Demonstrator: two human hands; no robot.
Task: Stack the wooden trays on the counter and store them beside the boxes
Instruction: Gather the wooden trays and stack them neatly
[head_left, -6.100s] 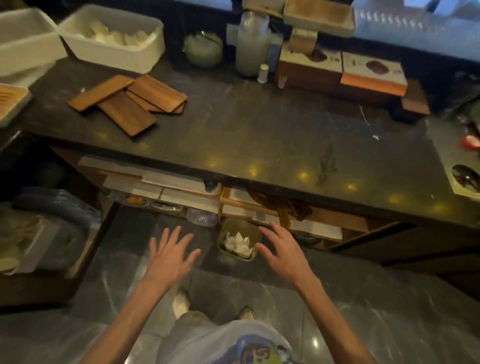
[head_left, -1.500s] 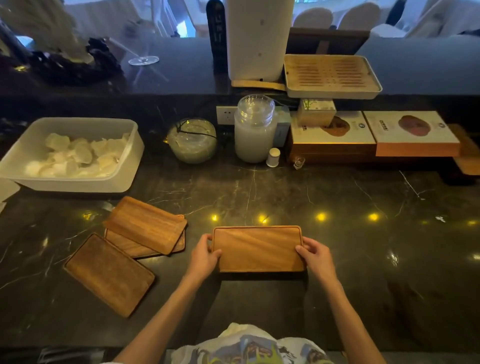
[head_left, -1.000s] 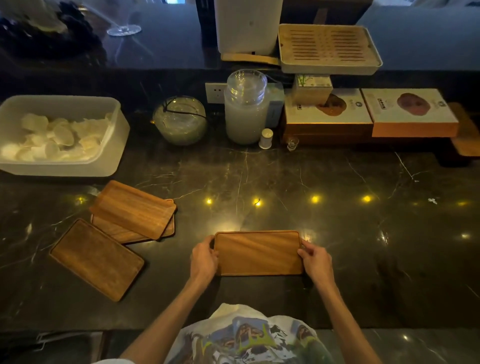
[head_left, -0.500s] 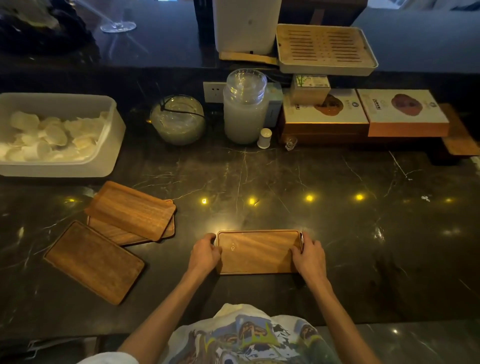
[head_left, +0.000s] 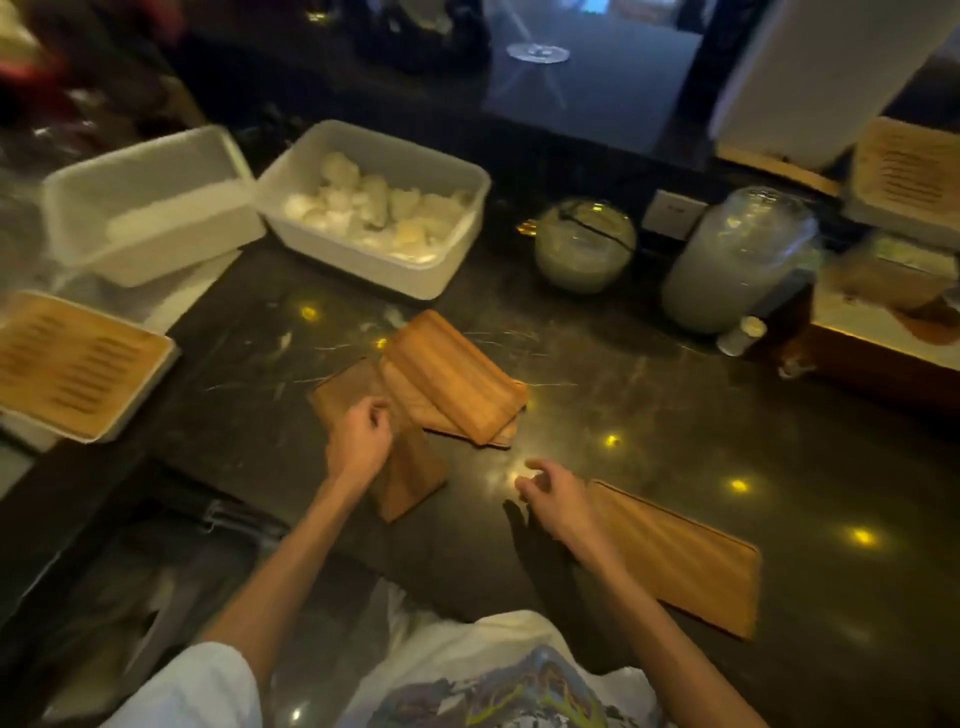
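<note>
Several wooden trays lie on the dark marble counter. One tray lies flat at the front right by itself. Two more form a skewed pile, the top tray covering the lower one. A further tray lies at an angle to the pile's front left. My left hand hovers over that tray with curled fingers; the blur hides whether it grips. My right hand floats just left of the lone tray, fingers loose, holding nothing. The boxes sit at the right edge.
Two white plastic bins stand at the back left. A slatted tea tray sits at the far left. A round glass bowl and a large jar stand at the back, with a small white bottle beside them.
Both hands have let go of the tray in front, which now lies at the right. My view has swung left and my left hand has moved over the angled tray.
</note>
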